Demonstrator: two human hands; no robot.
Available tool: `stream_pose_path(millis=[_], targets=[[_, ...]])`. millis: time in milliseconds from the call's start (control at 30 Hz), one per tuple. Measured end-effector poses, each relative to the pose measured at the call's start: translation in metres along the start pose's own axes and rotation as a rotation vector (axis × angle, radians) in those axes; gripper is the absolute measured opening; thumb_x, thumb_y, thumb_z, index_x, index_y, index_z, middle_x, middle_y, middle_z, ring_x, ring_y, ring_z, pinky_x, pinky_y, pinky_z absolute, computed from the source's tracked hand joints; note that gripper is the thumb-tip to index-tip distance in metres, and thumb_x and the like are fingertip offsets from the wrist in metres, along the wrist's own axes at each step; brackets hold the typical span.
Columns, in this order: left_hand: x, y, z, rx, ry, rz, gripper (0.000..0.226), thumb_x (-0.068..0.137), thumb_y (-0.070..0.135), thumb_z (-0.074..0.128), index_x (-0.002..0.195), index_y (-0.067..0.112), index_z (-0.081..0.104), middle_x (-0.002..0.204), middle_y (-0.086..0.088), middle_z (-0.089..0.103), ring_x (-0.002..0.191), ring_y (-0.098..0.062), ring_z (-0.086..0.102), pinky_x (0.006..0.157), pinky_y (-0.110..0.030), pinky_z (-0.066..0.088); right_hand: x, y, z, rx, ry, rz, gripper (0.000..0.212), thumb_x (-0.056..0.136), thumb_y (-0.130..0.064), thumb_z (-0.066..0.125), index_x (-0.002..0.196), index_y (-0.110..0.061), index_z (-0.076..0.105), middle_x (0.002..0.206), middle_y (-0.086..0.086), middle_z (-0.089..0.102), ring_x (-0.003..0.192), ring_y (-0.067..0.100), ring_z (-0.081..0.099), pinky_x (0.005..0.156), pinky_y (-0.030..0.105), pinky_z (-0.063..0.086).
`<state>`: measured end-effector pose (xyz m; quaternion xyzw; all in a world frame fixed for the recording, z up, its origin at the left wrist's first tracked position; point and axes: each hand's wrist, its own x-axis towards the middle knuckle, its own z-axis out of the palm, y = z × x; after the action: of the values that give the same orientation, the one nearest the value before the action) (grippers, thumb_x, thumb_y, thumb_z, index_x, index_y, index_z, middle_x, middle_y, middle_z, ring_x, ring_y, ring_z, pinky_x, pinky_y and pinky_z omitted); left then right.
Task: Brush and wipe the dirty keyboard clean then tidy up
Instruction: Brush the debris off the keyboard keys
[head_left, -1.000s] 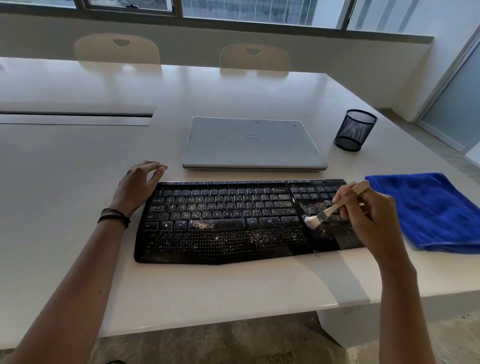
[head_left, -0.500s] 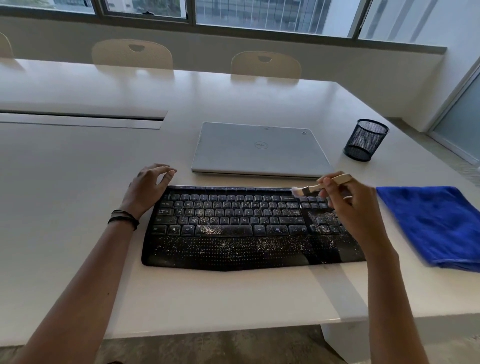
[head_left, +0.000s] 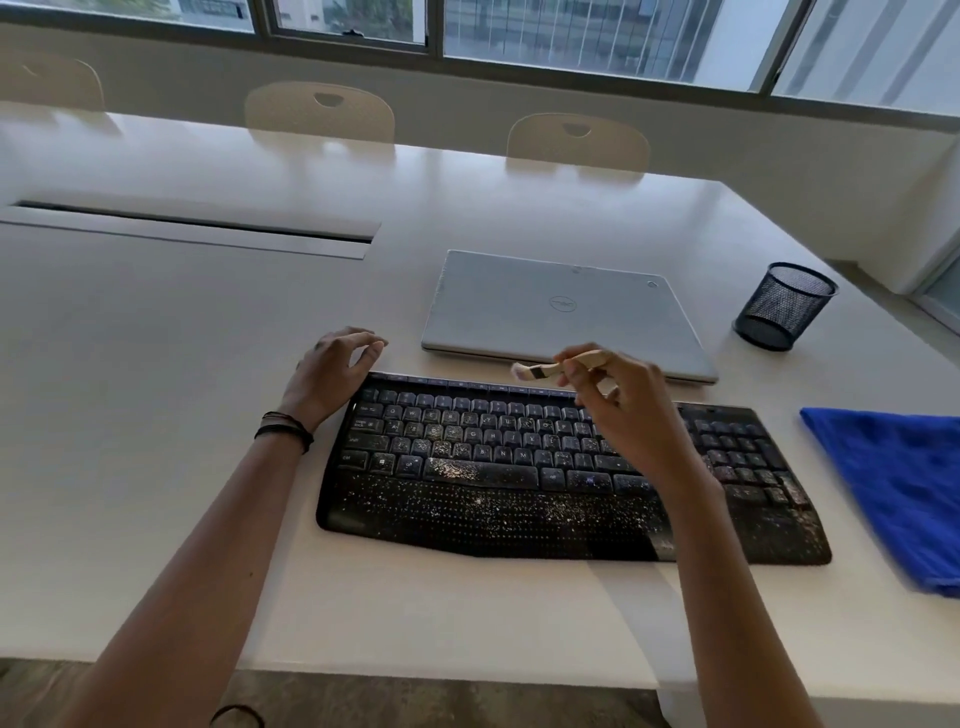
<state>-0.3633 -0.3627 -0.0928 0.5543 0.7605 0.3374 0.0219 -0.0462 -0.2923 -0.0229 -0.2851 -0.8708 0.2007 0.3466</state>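
A person's right hand pinches the pale wooden handle of a small brush, fingers curled around it. The dark band and whitish bristles point left from the grip. Directly under that hand lies a black keyboard with a built-in palm rest, flat on a white table. White specks cover its space bar, lower key rows and palm rest, and the bristles hover at its far edge. The left hand sits at the keyboard's far left corner, fingers loosely curled, holding nothing. Just beyond the brush is a closed silver Dell laptop. Right of the grip are a blue microfibre cloth and, farther back, a black mesh pen cup.
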Motion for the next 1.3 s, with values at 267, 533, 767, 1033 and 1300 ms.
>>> stream_pose_path(millis=[267,533,767,1033,1300], targets=[[0.003,-0.003,0.001,-0.002,-0.007,0.003,0.028,0.097,0.023,0.048,0.11,0.008,0.068,0.117,-0.007,0.064,0.111,-0.024,0.057,0.092,-0.036,0.045,0.02,-0.036,0.044,0.001,-0.17,-0.181,0.03,0.088,-0.03,0.047,0.102,-0.012,0.067,0.104,-0.004,0.07,0.07,0.001,0.063,0.067,0.02,0.055],[0.004,-0.003,-0.001,0.004,0.015,0.055,0.023,0.094,0.026,0.054,0.105,0.015,0.07,0.116,-0.003,0.065,0.108,-0.02,0.058,0.091,-0.037,0.047,0.02,-0.06,0.053,0.01,-0.279,-0.368,0.033,0.094,-0.031,0.039,0.09,-0.01,0.064,0.083,-0.003,0.067,0.055,-0.001,0.051,0.05,0.018,0.047],[0.004,-0.002,-0.002,0.02,0.007,0.071,0.023,0.093,0.027,0.054,0.107,0.016,0.069,0.117,-0.003,0.064,0.109,-0.02,0.058,0.091,-0.036,0.045,0.038,-0.075,0.059,-0.038,-0.206,-0.423,0.028,0.094,-0.029,0.043,0.093,-0.012,0.065,0.084,-0.001,0.07,0.058,0.005,0.057,0.05,0.032,0.054],[0.004,0.0,-0.002,0.04,0.013,0.038,0.027,0.096,0.027,0.049,0.109,0.013,0.068,0.118,-0.003,0.064,0.111,-0.02,0.056,0.091,-0.032,0.041,0.047,-0.08,0.069,-0.098,-0.408,-0.419,0.036,0.095,-0.037,0.036,0.09,-0.014,0.064,0.084,-0.001,0.069,0.067,0.015,0.064,0.06,0.037,0.053],[0.004,0.002,-0.003,0.036,-0.004,0.035,0.026,0.095,0.022,0.05,0.111,0.009,0.067,0.119,-0.005,0.063,0.113,-0.021,0.054,0.092,-0.032,0.04,0.06,-0.087,0.07,-0.007,-0.348,-0.419,0.017,0.094,-0.018,0.051,0.1,-0.013,0.067,0.089,-0.006,0.069,0.054,-0.008,0.051,0.055,0.017,0.05]])
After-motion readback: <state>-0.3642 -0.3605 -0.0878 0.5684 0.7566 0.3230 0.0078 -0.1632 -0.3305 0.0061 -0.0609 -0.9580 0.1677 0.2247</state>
